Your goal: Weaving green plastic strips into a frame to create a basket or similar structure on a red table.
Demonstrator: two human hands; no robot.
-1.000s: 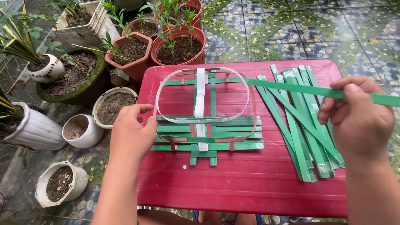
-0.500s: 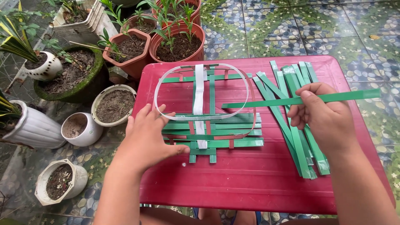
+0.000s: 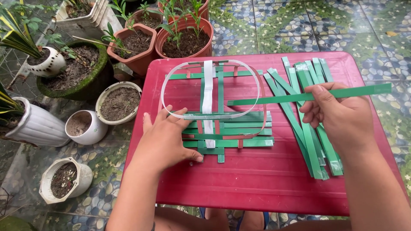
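Green plastic strips form the woven mat (image 3: pixel 227 130) at the centre of the frame, lying on the red table (image 3: pixel 257 184). I see the left hand (image 3: pixel 165 141) pressed flat and unclenched on the mat's left edge. The right hand (image 3: pixel 342 117), at centre right, pinches one long green strip (image 3: pixel 274 99) held level above the mat. Loose strips (image 3: pixel 314 141) lie beneath that hand. Potted plants (image 3: pixel 132 45) fill the upper left.

Two hands: left hand (image 3: pixel 165 143), right hand (image 3: pixel 342 119). One red table (image 3: pixel 257 184). One white strip (image 3: pixel 208 100), upright in weave. One clear oval loop (image 3: pixel 171 81). One green strip (image 3: pixel 265 100) held. Loose green strips (image 3: pixel 314 145) right: about eight. Plant pots (image 3: pixel 120 102) left and far: roughly nine
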